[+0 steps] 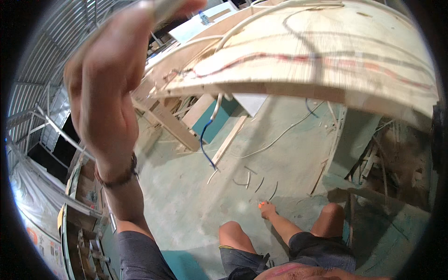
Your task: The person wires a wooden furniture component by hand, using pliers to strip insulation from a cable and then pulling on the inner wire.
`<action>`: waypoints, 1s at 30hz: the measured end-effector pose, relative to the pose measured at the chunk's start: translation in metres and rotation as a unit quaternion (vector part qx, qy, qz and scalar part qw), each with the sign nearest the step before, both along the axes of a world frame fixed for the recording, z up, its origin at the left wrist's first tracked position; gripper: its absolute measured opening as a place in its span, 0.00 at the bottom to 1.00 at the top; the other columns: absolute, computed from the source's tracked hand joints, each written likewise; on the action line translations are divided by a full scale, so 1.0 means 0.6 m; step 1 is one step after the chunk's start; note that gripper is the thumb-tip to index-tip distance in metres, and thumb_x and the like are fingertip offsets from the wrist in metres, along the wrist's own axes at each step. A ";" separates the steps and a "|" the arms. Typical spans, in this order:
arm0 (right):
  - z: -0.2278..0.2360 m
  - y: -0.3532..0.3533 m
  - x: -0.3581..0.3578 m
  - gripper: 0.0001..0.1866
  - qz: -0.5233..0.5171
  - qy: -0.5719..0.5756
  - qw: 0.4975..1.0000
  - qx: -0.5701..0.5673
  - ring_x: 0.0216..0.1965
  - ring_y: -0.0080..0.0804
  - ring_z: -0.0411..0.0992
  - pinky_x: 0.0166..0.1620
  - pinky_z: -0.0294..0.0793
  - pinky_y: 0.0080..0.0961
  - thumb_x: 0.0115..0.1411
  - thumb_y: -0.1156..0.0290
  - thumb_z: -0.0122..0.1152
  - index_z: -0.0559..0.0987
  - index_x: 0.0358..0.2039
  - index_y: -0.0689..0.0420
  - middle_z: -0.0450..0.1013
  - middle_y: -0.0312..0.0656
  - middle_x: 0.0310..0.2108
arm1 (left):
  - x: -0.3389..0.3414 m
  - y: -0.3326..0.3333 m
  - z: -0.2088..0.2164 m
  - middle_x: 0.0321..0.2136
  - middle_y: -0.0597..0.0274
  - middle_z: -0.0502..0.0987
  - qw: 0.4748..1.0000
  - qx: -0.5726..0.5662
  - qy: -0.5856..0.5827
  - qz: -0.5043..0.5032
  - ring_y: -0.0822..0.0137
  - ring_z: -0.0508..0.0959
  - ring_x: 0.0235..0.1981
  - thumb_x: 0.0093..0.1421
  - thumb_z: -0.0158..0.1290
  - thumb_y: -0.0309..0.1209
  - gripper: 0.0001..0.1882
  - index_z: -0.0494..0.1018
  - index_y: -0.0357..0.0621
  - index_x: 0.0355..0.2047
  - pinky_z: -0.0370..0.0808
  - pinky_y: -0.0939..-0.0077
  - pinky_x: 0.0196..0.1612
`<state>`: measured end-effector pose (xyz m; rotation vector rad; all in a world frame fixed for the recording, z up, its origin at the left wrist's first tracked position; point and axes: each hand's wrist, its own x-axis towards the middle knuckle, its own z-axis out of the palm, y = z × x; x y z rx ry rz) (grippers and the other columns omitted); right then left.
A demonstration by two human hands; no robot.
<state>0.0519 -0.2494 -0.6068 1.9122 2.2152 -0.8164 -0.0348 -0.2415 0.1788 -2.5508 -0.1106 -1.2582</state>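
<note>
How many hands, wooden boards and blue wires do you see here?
Hands: 2, the left hand raised, the right hand down at the floor
Wooden boards: 1, the big plywood board
Blue wires: 1, the blue wire hanging below it
Total: 4

Left hand [109,88] raised, fingers curled round pale flat strip [163,7] at top edge. Right hand [267,208] low on green floor [186,205], pinching small orange object [261,204], below plywood board [326,56].

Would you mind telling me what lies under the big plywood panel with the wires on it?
Under the plywood panel I see green concrete floor, wooden slats, a white cable and a dangling blue wire. The panel hides whatever lies farther back beneath it.
</note>
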 end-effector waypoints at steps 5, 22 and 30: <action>0.199 -0.054 0.011 0.20 -0.198 0.186 0.938 -0.214 0.36 0.43 0.81 0.43 0.79 0.40 0.61 0.54 0.57 0.84 0.35 0.60 0.81 0.50 0.36 | 0.074 -0.057 0.065 0.28 0.52 0.84 0.963 -0.260 0.015 0.070 0.64 0.80 0.25 0.63 0.50 0.44 0.23 0.83 0.33 0.38 0.74 0.70 0.32; 1.482 -0.428 0.219 0.24 -0.422 0.387 0.819 0.049 0.23 0.35 0.72 0.29 0.69 0.34 0.65 0.46 0.61 0.82 0.41 0.58 0.72 0.44 0.20 | 0.216 -0.078 0.378 0.25 0.54 0.74 0.798 -0.602 0.015 0.012 0.59 0.72 0.26 0.71 0.48 0.35 0.14 0.75 0.37 0.35 0.68 0.66 0.32; 1.725 -0.382 0.302 0.19 -0.429 0.345 0.805 0.221 0.33 0.42 0.77 0.38 0.73 0.35 0.65 0.56 0.63 0.81 0.46 0.59 0.76 0.48 0.30 | 0.249 -0.135 0.433 0.24 0.51 0.77 0.822 -0.565 0.009 0.069 0.51 0.76 0.28 0.70 0.49 0.35 0.13 0.78 0.40 0.34 0.71 0.60 0.33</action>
